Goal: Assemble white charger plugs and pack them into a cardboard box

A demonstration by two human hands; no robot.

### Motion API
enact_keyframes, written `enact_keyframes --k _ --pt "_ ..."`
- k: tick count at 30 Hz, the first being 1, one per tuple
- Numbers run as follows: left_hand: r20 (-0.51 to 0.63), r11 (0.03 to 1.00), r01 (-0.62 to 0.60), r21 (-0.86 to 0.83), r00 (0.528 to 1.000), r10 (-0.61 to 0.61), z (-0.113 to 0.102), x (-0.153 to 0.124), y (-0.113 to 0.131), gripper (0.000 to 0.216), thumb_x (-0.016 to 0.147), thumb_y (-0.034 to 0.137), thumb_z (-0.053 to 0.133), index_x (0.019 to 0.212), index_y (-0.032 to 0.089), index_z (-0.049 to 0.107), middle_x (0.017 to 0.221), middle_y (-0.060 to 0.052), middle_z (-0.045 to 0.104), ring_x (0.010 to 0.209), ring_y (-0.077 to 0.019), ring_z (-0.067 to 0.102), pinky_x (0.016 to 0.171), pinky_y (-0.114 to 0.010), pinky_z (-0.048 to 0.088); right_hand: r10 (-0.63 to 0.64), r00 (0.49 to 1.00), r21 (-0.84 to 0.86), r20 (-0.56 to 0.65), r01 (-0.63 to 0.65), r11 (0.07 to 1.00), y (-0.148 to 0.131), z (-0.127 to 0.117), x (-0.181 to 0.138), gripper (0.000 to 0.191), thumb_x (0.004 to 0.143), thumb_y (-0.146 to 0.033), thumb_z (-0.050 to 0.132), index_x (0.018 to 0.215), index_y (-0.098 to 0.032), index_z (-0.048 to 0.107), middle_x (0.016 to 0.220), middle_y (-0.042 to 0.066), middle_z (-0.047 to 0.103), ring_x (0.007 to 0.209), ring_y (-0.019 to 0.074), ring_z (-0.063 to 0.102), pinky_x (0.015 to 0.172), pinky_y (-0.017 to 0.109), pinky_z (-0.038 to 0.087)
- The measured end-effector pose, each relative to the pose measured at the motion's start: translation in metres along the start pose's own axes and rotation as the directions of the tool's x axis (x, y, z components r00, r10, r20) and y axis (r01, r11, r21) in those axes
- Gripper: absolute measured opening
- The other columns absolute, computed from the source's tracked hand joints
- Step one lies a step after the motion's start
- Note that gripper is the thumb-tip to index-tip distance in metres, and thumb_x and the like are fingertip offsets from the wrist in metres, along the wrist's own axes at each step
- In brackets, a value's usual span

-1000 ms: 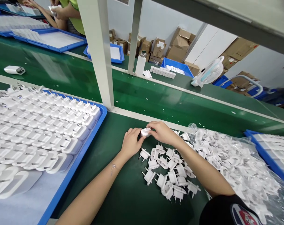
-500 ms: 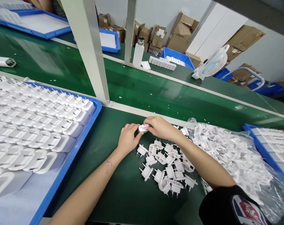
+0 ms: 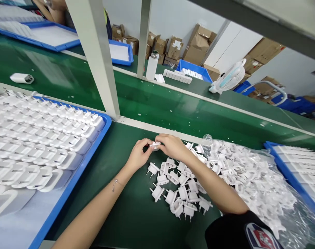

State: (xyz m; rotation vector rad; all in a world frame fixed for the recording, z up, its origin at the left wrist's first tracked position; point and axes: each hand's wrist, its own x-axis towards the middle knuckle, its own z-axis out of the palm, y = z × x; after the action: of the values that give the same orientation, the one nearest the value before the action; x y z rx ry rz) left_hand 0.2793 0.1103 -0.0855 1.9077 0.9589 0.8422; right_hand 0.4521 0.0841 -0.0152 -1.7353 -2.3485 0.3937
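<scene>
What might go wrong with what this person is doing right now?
The white piece sits between the fingers of the left hand and right hand; it might slip and drop toward the loose plugs and be hard to pick out, as they are white too.

The right forearm runs close by those scattered plugs, so a careless swing could knock some about.
</scene>
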Motion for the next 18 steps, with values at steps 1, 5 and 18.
enact_keyframes --k 1,5,18 --pt "0.004 1.000 -0.015 -0.006 1.000 0.015 -0.001 -0.001 -0.001 0.014 0.086 0.028 0.048 0.094 0.022 0.058 0.097 -0.002 0.064 0.090 -0.0175 0.054 0.081 -0.031 0.042 -0.004 1.000 0.040 -0.001 0.004 0.999 0.002 0.002 0.000 0.005 0.082 -0.017 0.054 0.084 -0.022 0.054 0.086 0.001 0.061 0.079 0.0167 0.055 0.059 0.024 0.030" --pt "0.085 0.995 -0.101 -0.010 0.991 0.102 -0.004 -0.004 -0.007 0.033 0.082 0.024 0.052 0.115 0.023 0.053 0.104 -0.004 0.061 0.095 -0.0181 0.054 0.085 -0.032 0.043 0.025 1.000 0.357 -0.018 -0.016 0.934 0.014 0.013 0.000 0.008 0.080 -0.018 0.053 0.088 -0.019 0.054 0.082 0.000 0.061 0.073 0.0144 0.055 0.066 0.025 0.039" --pt "-0.318 0.950 0.120 0.287 0.948 -0.024 -0.090 -0.138 0.070 0.024 0.080 0.031 0.056 0.102 0.022 0.052 0.097 -0.004 0.061 0.085 -0.0175 0.058 0.077 -0.029 0.045 -0.046 0.999 0.728 -0.013 0.041 0.685 -0.048 -0.026 -0.058 0.030 0.092 -0.042 0.041 0.110 -0.025 0.058 0.115 0.008 0.061 0.098 0.0216 0.062 0.082 0.035 0.051"
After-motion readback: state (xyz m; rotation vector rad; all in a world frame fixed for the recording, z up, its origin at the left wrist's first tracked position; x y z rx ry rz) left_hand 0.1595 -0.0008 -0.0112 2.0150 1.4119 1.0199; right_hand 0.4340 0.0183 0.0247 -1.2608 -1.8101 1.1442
